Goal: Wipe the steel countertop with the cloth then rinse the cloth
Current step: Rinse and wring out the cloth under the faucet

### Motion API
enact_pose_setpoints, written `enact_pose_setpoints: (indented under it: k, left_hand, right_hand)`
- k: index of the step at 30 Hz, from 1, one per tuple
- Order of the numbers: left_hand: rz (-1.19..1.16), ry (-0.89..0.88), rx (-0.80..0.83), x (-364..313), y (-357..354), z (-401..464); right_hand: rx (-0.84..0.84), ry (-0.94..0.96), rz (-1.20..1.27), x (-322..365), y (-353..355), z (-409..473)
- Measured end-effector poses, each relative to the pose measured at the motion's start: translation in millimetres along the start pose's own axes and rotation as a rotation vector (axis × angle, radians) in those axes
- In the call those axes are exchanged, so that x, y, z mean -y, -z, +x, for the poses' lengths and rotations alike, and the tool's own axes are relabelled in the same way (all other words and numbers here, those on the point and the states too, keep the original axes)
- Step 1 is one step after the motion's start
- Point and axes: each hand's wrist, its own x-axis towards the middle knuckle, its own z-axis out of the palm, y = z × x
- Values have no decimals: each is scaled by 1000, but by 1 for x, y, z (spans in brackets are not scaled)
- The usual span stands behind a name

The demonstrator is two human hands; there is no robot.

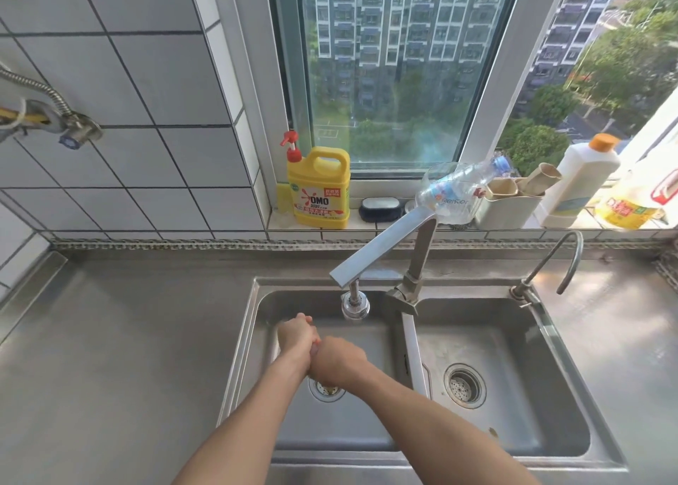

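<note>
Both of my hands are down in the left basin [264, 356] of the steel double sink, just below the faucet head [354, 306]. My left hand [296, 332] and my right hand [339, 360] are curled and pressed tight together over the drain. The cloth [314, 343] is almost wholly hidden inside them; only a thin pinkish sliver shows between the fists. A pale bit [327, 387] shows under my right hand, above the drain. The steel countertop [121, 337] stretches out to the left of the sink. I cannot tell whether water is running.
The right basin [513, 356] has its own strainer drain [465, 385]. A small curved tap [565, 264] stands behind it. On the window sill are a yellow detergent jug [318, 194], a dark soap dish [379, 208], a plastic bottle [458, 187], a holder [510, 202] and a white bottle [583, 183].
</note>
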Motion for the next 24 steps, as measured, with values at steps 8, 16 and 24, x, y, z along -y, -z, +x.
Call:
enact_pose_setpoints:
  k: [8, 16, 24]
  left_hand:
    - [416, -197, -177, 16, -2, -4]
    - [73, -313, -160, 3, 3, -15]
    - [-24, -143, 621, -72, 42, -54]
  right_hand:
    - [-146, 30, -239, -7, -25, -8]
    - [-254, 73, 112, -10, -8, -15]
    - [145, 125, 999, 2, 44, -43]
